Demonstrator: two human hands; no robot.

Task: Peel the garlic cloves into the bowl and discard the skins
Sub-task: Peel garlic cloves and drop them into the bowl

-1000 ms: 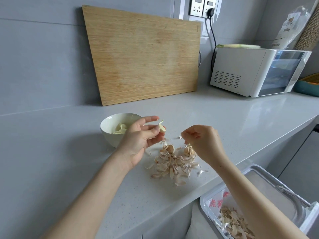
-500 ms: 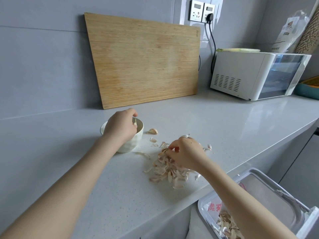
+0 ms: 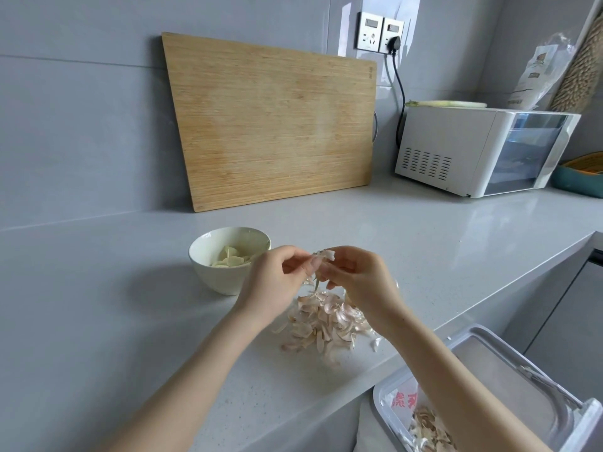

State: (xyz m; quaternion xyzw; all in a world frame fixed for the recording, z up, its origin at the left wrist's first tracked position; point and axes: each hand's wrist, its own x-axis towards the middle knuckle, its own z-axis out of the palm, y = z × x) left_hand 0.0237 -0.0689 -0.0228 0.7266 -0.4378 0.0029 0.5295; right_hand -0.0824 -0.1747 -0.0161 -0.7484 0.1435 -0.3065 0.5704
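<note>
Two hands work here: the left hand and right hand pinch one garlic clove between them, above one pile of skins. One bowl (several peeled cloves inside) stands just left on the grey surface. One bin sits below the edge, and one cutting board leans on the wall.
</note>
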